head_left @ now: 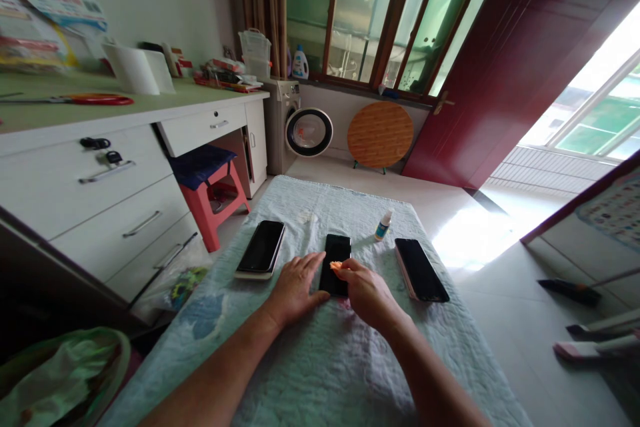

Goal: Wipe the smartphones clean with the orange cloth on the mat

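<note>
A black smartphone (338,244) lies flat on the cloth-covered table, between my two hands. My left hand (299,283) rests along its left edge, fingers stretched out and thumb at the near corner. Pinched in my right hand (367,290) is a small orange cloth (335,266), pressed on the dark screen. To the left another dark-screened phone (261,247) lies on a pale base. On the right is a third phone (423,269) with a pinkish edge. Beyond my right hand stands a small spray bottle (383,225) with a blue label.
A pale green quilted cloth (320,360) covers the table. To the left are a white-drawered desk (115,200), a red stool (213,197) with a dark cushion and a waste bin (117,347). A washing machine (281,127) stands at the back, its round door open. A dark red door (500,67) is at right.
</note>
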`<state>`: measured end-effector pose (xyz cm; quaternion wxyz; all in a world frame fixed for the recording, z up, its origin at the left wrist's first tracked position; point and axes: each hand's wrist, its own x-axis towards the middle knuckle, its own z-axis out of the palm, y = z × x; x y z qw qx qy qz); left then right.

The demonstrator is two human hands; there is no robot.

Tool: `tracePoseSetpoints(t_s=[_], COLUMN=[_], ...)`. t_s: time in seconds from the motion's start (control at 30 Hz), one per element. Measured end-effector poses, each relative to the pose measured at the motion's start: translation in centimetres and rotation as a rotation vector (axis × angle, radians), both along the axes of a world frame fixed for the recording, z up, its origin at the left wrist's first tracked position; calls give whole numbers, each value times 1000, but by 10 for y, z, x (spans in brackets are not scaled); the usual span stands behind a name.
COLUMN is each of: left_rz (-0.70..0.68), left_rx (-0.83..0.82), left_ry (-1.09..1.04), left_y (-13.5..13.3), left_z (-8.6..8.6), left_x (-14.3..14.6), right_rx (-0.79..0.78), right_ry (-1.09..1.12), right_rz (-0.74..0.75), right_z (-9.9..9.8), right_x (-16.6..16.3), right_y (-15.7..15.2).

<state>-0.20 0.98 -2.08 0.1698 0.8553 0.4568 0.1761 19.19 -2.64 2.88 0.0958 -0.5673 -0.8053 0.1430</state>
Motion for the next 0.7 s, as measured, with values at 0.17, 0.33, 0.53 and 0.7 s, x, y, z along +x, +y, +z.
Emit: tracePoseSetpoints(t_s=[0.17,0.33,0.53,0.7], left_rz=[13,-4,-17,3], left_rx=[-7,-12,3,-6], left_ry=[10,-8,-24,-8], left_y=[-1,-1,-1,-1], left_z=[2,5,3,4], left_x=[0,0,-1,0], right_rx=[-32,-49,-69,-27], right_ry=[82,125,118,120], right_rz=[103,161,169,74], right_z=[0,2,1,-2], right_x=[-11,-15,-7,11], right_y=[-5,-8,-3,5])
